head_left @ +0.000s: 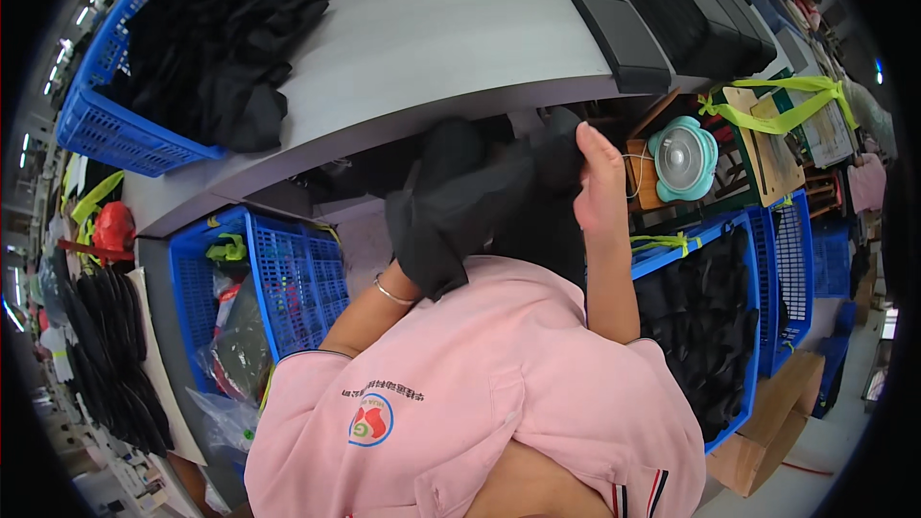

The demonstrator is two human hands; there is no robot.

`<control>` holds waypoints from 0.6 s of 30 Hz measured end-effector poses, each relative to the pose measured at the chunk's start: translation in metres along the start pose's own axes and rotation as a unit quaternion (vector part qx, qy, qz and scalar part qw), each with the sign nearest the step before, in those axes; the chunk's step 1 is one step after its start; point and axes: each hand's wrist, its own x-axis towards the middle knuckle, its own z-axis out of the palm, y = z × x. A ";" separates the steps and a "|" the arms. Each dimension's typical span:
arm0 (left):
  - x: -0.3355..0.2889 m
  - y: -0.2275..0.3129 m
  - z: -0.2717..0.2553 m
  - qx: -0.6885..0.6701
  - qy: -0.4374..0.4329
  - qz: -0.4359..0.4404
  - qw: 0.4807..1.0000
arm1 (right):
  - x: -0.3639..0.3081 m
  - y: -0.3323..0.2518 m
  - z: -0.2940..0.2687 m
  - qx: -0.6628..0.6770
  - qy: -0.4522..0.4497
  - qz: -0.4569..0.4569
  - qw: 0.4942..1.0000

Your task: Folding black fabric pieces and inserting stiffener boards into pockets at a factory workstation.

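A piece of black fabric (460, 206) hangs in front of my body, below the table's near edge. It drapes over my left hand, so those fingers are hidden; only my left wrist (401, 286) with a bracelet shows at its lower edge. My right hand (601, 182) is raised at the fabric's right end, its visible fingers stretched upward and its palm turned toward the cloth. Whether that hand touches the cloth, I cannot tell.
The grey table (432, 29) carries a heap of black cloth (216, 58) beside a blue basket (134, 125), and black flat pieces (619, 38) at right. Blue crates (297, 269) stand on my left; a crate of black pieces (700, 326) and a teal fan (683, 158) are on my right.
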 end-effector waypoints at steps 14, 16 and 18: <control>0.064 -0.033 -0.033 0.247 0.004 0.047 0.968 | 0.045 0.048 0.016 -0.587 0.010 -0.412 0.697; 0.069 -0.041 -0.031 0.236 -0.017 0.043 0.971 | 0.061 0.045 0.009 -0.621 0.016 -0.403 0.672; 0.073 -0.046 -0.028 0.384 -0.043 0.062 0.920 | 0.080 0.049 0.003 -0.605 0.048 -0.398 0.688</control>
